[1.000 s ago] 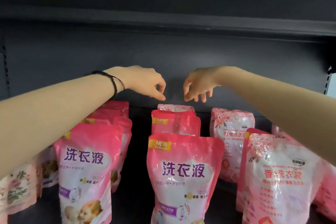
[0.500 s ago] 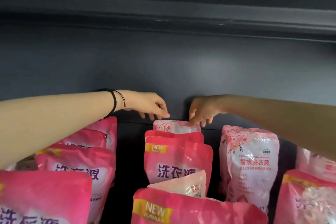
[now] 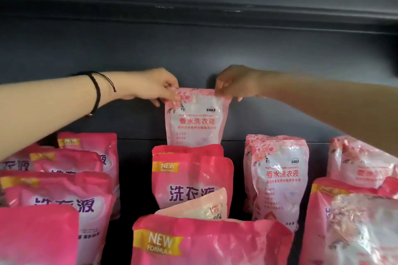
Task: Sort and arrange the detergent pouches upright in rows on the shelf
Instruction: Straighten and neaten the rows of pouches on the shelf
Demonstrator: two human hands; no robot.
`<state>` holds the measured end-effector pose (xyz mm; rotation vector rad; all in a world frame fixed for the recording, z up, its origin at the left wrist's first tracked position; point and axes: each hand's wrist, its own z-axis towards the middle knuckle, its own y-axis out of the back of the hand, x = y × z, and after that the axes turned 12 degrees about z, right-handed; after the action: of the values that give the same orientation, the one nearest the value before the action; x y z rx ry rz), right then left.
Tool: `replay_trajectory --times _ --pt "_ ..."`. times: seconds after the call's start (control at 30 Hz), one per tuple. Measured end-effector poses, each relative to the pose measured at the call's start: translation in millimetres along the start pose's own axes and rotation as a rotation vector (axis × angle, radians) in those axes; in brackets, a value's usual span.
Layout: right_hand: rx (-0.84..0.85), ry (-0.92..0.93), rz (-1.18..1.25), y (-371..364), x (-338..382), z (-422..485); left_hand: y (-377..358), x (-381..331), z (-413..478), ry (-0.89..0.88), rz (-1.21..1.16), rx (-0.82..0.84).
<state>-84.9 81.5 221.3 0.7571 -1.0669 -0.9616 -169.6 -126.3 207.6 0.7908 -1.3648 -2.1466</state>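
Observation:
A pale pink floral detergent pouch (image 3: 196, 118) hangs upright at the back of the middle row, lifted above the pouches in front of it. My left hand (image 3: 155, 85) pinches its top left corner and my right hand (image 3: 233, 84) pinches its top right corner. Its lower edge is hidden behind a bright pink pouch (image 3: 191, 180) marked NEW. Another floral pouch (image 3: 276, 176) stands upright to the right.
Bright pink pouches (image 3: 64, 178) fill the left row and the front. A small pale pouch (image 3: 204, 206) lies wedged in the middle row. More floral pouches (image 3: 361, 168) stand at the right. The dark shelf back wall (image 3: 193, 49) and upper shelf edge (image 3: 193, 4) are close behind.
Both hands reached down to the rear floral pouch, took its top corners and raised it well above the row. The camera moved in closer.

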Motion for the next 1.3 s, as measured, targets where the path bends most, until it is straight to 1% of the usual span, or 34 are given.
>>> replay_trajectory --times 0.13,0.27,0.33,0.43,0.53,0.7,0.9,1.0,1.13,1.2,1.3 --pt "-0.376 0.051 0.255 23.5 -0.2 -9.4 15.7 -22.1 1.1 -0.035 -0.21 -0.265" --pt "-0.653 0.122 0.361 35.2 -5.1 -19.7 17.2 -50.2 1.0 -0.078 -0.306 -0.449" --pt "-0.743 0.161 0.391 44.4 -8.4 -27.0 17.3 -68.1 1.7 -0.09 -0.325 -0.507" --pt "-0.789 0.184 0.448 61.3 -17.5 -43.8 16.1 -98.1 1.9 -0.091 -0.363 -0.538" --pt "-0.755 0.166 0.473 74.9 -34.9 -63.3 9.5 -126.3 -0.7 -0.088 -0.404 -0.498" --pt "-0.596 0.117 0.575 85.3 -77.2 -96.7 -16.2 -164.2 -6.6 -0.055 -0.431 -0.374" --pt "-0.297 0.056 0.635 74.1 -120.8 -132.8 -52.6 -183.3 -16.8 0.021 -0.37 -0.114" --pt "-0.166 0.027 0.608 68.3 -134.0 -145.4 -67.5 -186.0 -21.3 0.06 -0.302 0.001" --pt "-0.008 -0.03 0.488 60.3 -144.4 -153.7 -84.5 -187.9 -24.2 0.073 -0.235 0.138" --pt "0.055 -0.056 0.445 57.0 -149.2 -155.5 -91.7 -188.2 -23.8 0.07 -0.192 0.184" --pt "0.097 -0.069 0.357 54.1 -155.5 -157.6 -100.7 -189.5 -22.1 0.053 -0.102 0.209"
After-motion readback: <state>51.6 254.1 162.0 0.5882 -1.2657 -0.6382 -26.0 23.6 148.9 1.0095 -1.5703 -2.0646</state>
